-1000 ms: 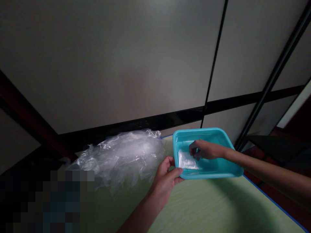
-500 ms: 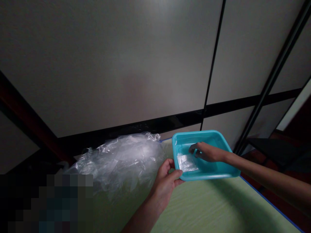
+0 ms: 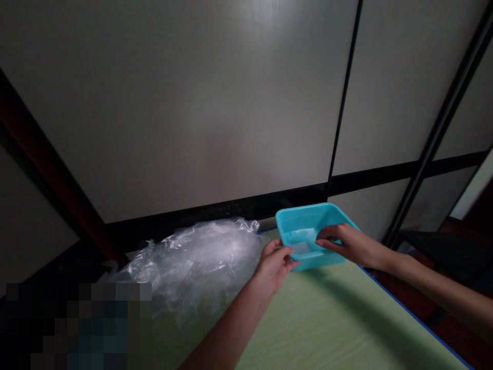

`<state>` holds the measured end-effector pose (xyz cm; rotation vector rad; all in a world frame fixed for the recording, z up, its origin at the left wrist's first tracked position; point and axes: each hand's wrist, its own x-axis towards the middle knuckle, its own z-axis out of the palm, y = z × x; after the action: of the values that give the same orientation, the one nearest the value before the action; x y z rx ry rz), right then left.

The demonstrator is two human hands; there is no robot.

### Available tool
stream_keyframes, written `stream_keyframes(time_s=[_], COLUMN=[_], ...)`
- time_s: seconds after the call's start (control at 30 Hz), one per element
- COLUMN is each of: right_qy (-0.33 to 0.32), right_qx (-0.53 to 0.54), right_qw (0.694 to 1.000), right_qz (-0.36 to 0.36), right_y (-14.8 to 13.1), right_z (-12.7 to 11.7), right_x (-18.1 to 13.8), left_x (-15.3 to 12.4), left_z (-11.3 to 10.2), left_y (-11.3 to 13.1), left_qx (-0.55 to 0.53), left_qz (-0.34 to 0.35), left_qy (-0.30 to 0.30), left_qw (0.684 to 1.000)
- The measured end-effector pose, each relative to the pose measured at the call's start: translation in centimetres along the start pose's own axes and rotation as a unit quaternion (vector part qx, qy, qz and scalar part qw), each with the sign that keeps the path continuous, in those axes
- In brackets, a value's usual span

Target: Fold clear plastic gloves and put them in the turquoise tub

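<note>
Turquoise tub (image 3: 321, 261): right of centre in the frame, between both hands; a flat pale packet (image 3: 301, 247) lies inside it.
Left hand (image 3: 275, 263): gripping the tub's left near corner, thumb over the rim.
Right hand (image 3: 348, 243): at the tub's right side, fingers curled narrow; I cannot tell whether they hold anything.
Green surface (image 3: 308, 318): blue-edged, lower frame; crumpled clear plastic (image 3: 208, 252) lies on it, left of centre.
Room: dim around me; grey panels (image 3: 215, 103) with a black band (image 3: 370, 178) fill the upper frame.
</note>
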<state>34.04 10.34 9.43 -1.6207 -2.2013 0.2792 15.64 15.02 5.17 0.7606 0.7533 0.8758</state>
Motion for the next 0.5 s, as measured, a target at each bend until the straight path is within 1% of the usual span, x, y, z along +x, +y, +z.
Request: stream_keyframes(time_s=[0.2, 0.5], right_qy=[0.019, 0.056], right_qx=[-0.035, -0.048], right_qw=[0.999, 0.997], right_qz=[0.012, 0.025], right_y=[0.0, 1.7], right_z=[0.8, 2.7], right_x=[-0.8, -1.1], left_x=[1.7, 3.2], left_z=[0.8, 0.5], left_y=[0.1, -0.6], left_qx=[-0.015, -0.027], left_qz=[-0.017, -0.029], left_qy=[0.017, 0.031], left_qw=[1.0, 0.999])
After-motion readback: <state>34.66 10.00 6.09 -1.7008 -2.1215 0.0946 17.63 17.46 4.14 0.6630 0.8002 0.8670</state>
